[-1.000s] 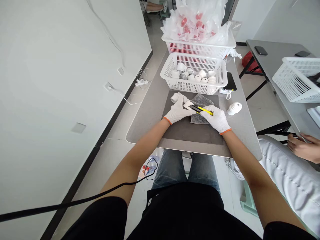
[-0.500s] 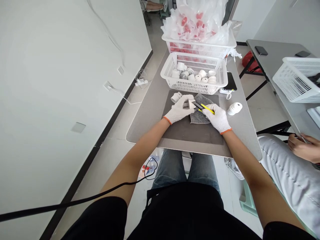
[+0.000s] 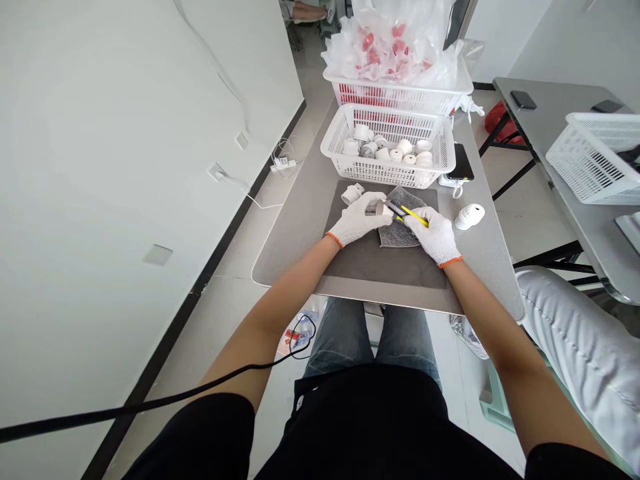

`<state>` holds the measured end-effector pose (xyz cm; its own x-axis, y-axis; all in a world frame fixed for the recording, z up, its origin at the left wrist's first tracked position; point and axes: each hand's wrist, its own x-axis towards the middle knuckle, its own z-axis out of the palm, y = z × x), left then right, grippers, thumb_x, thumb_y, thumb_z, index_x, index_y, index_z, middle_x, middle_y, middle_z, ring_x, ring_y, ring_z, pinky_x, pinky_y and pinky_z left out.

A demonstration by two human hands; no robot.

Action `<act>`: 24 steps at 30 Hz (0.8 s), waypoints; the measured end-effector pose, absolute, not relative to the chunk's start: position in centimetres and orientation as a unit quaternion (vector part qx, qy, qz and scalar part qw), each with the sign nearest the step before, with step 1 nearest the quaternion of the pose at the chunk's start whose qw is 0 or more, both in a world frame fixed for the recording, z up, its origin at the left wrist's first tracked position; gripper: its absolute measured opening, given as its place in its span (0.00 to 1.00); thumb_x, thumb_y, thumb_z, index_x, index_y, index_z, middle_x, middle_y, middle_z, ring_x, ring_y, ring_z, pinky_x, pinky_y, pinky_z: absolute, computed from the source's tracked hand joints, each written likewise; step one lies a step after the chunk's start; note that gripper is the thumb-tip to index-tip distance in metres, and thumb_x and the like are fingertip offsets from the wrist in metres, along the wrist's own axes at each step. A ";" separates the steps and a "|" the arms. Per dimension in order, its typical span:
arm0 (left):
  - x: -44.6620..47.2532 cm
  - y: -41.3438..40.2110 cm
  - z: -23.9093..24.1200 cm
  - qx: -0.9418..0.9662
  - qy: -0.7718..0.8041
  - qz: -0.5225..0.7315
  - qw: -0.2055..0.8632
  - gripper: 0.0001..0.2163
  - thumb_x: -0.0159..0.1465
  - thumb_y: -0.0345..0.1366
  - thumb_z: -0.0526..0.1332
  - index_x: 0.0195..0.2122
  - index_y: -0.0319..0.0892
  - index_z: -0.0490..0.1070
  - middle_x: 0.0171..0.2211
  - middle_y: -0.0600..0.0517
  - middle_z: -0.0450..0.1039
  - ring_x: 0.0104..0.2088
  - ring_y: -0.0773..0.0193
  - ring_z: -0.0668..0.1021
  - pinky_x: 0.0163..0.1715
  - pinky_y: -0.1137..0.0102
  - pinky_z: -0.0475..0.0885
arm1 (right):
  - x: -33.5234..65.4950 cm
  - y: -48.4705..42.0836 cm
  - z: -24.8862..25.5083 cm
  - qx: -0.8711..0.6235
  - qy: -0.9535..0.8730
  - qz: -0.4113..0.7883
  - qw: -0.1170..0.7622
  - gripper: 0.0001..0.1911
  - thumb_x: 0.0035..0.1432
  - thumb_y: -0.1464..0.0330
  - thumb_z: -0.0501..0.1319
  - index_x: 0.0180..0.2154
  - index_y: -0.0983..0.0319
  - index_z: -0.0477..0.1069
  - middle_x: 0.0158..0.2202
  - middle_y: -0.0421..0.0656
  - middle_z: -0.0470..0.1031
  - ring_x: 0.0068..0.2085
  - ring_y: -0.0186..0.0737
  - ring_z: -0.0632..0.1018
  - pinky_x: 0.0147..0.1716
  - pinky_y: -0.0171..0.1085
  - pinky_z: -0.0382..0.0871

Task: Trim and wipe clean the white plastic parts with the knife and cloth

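Note:
Both my hands wear white knit gloves with orange cuffs. My left hand point(image 3: 356, 219) is closed round a small white plastic part point(image 3: 382, 207) over the dark mat point(image 3: 390, 263). My right hand point(image 3: 436, 233) grips a yellow and black tool point(image 3: 406, 213), its tip touching the part. A grey cloth point(image 3: 400, 233) lies on the mat under the hands. Another white part point(image 3: 351, 194) lies just left of my left hand.
A white basket point(image 3: 390, 175) of several white parts stands behind the mat, with a red-lined basket of bagged pieces point(image 3: 395, 50) beyond it. A white dome part point(image 3: 469, 217) and a phone point(image 3: 459, 163) lie at the right. A seated person's white-clad leg point(image 3: 575, 333) is right of the table point(image 3: 290, 247).
My left hand lifted the white part off the mat and turned it toward the tool tip. The neighbouring person's hand at the right has left the picture.

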<state>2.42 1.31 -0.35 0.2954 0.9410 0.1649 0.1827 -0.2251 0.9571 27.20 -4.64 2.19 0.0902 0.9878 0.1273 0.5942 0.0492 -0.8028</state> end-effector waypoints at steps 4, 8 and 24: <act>2.2 1.1 0.0 0.678 0.414 0.393 0.464 0.35 0.57 0.43 0.77 0.66 0.44 0.76 0.62 0.43 0.83 0.59 0.49 0.86 0.73 0.44 0.77 | 27.4 -4.5 1.9 -0.605 -0.630 0.297 0.386 0.19 0.62 0.51 0.74 0.43 0.58 0.81 0.39 0.44 0.85 0.39 0.43 0.80 0.43 0.45 0.75; 1.9 0.8 0.5 0.687 0.385 0.385 0.480 0.34 0.59 0.41 0.74 0.69 0.45 0.74 0.72 0.41 0.77 0.65 0.48 0.85 0.74 0.45 0.76 | 27.5 -4.3 1.7 -0.621 -0.610 0.294 0.394 0.22 0.62 0.48 0.73 0.44 0.59 0.82 0.36 0.44 0.84 0.36 0.43 0.80 0.40 0.45 0.75; 2.4 1.8 -0.7 0.645 0.365 0.431 0.515 0.33 0.53 0.44 0.79 0.59 0.45 0.74 0.62 0.41 0.81 0.64 0.47 0.84 0.73 0.44 0.76 | 27.6 -4.3 1.5 -0.602 -0.630 0.293 0.392 0.22 0.59 0.47 0.74 0.42 0.59 0.83 0.41 0.45 0.87 0.40 0.44 0.82 0.44 0.46 0.76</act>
